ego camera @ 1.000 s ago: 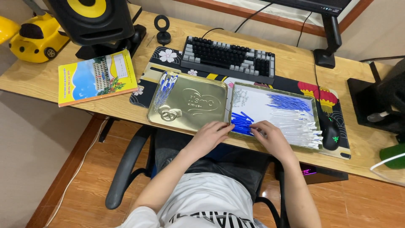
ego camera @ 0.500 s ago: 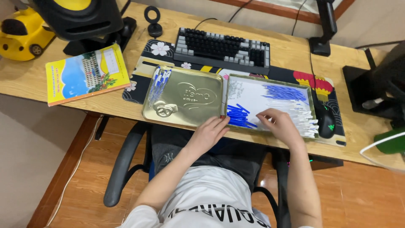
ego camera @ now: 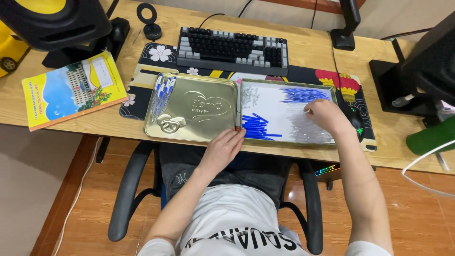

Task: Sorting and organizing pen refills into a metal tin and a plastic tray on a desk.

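At frame centre, a shallow tin tray (ego camera: 287, 85) holds loose blue sticks (ego camera: 258, 129) and clear ones. The left hand (ego camera: 222, 149) rests half-open at its lower-left edge; the right hand (ego camera: 324, 115), fingers curled, seemingly pinches clear pieces, though I cannot tell.

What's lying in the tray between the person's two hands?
In the head view, a cluster of short blue sticks lies on the tray's white floor between the left hand and the right hand, then pale clear pieces, too small to identify.
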